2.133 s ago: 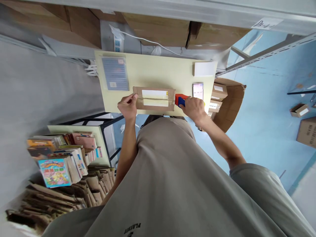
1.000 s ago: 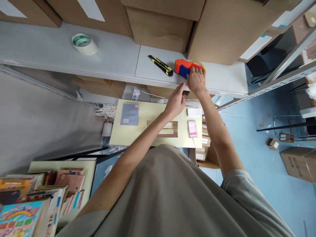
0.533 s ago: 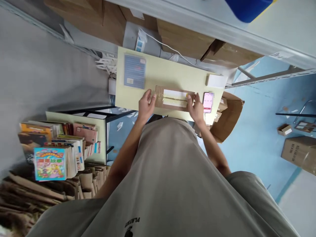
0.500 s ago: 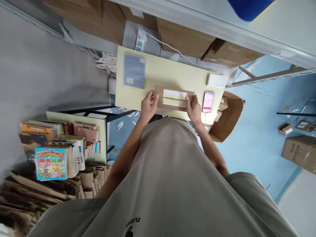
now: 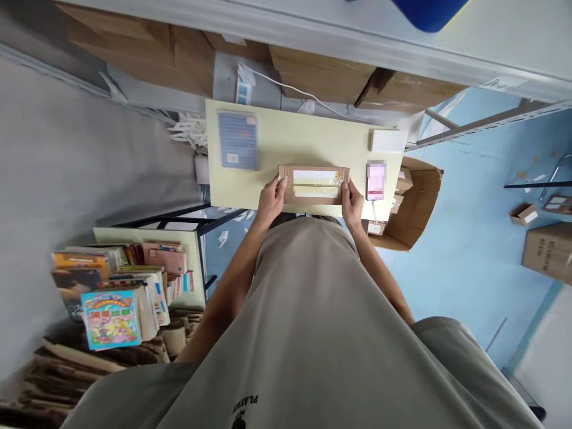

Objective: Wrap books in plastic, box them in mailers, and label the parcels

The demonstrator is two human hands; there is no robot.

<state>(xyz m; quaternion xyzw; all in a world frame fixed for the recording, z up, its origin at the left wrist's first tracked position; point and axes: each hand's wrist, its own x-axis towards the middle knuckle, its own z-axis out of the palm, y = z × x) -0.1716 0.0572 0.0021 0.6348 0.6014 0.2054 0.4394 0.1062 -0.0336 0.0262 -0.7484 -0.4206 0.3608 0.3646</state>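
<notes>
A flat brown cardboard box (image 5: 315, 199) lies near the front edge of the pale yellow table (image 5: 308, 134). White panels and shiny clear tape run along its top. My left hand (image 5: 271, 199) is closed on the box's left end, thumb on top. At the opposite end, my right hand (image 5: 353, 201) grips the box, with its thumb near the tape. The undersides of the fingers are hidden. Right of my right hand lies a phone (image 5: 376, 180) with a lit screen and a cable. A blue-covered book (image 5: 238, 140) rests at the table's left.
A small white box (image 5: 386, 141) sits at the table's back right. Beyond the right edge stands an open carton (image 5: 417, 205) holding small boxes. Books (image 5: 114, 319) are stacked on a lower surface at left. A grey shelf (image 5: 313, 44) crosses overhead, and a power strip (image 5: 243, 90) lies behind the table.
My right hand has shifted from the top of the box towards its right end. My left hand still holds the left end. The view has moved slightly.
</notes>
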